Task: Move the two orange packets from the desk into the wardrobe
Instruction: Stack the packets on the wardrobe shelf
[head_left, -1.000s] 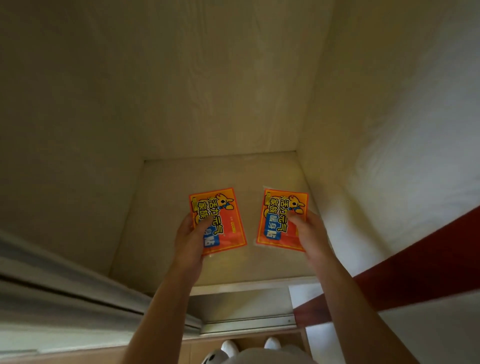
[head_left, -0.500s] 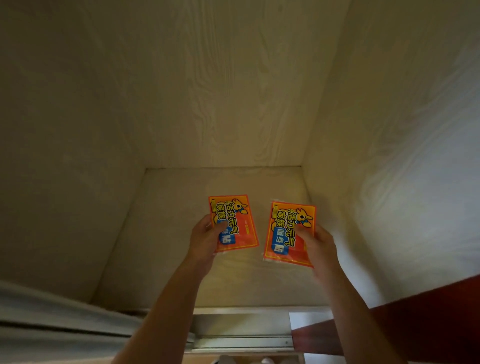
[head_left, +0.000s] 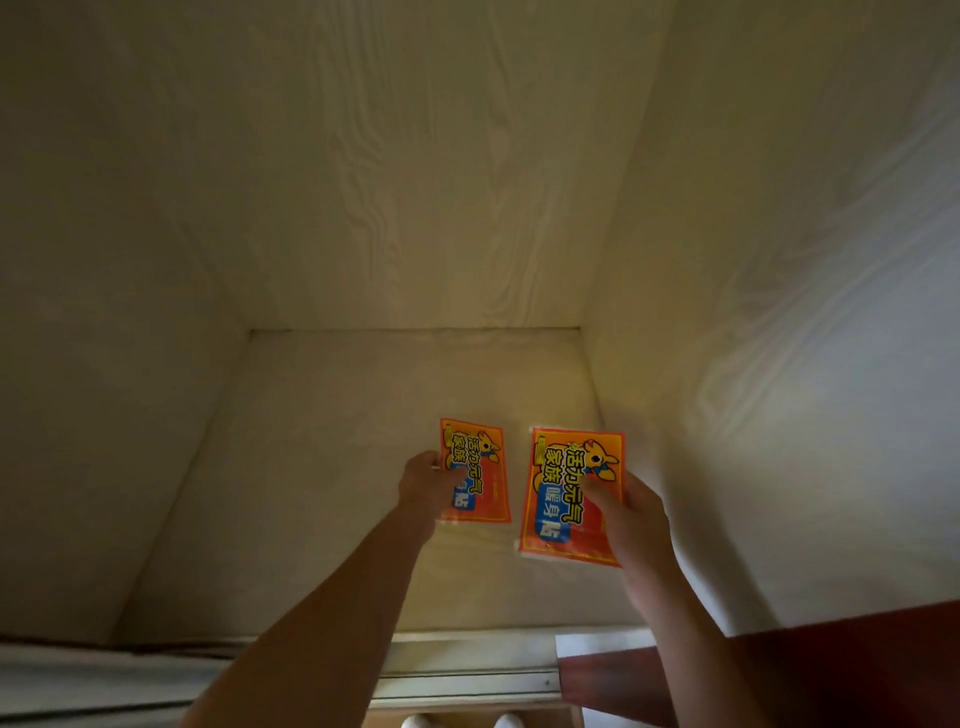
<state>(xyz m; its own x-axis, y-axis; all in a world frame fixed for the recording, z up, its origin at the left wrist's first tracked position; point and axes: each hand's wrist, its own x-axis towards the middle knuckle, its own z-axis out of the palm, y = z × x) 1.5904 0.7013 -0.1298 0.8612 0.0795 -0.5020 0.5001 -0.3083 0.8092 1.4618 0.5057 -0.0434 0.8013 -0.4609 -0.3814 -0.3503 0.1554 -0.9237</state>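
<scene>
Both hands reach inside a pale wood-grain wardrobe (head_left: 363, 182), over its floor panel (head_left: 332, 467). My left hand (head_left: 423, 480) grips the left edge of a smaller-looking orange packet (head_left: 480, 475) with yellow and blue print, held low over the floor. My right hand (head_left: 631, 514) holds the second orange packet (head_left: 563, 483) by its right side, thumb lying across the print. The two packets are side by side, a narrow gap between them. Whether either touches the floor panel I cannot tell.
The wardrobe's left wall (head_left: 104, 364), back wall and right wall (head_left: 779, 364) close in the compartment. A metal sliding-door track (head_left: 467, 680) runs along the front edge. A dark red surface (head_left: 779, 670) lies at lower right. White shoe tips (head_left: 462, 721) show at the bottom.
Both hands have pushed further into the wardrobe and toward the right with the packets. The left packet has gone deeper and lower than before.
</scene>
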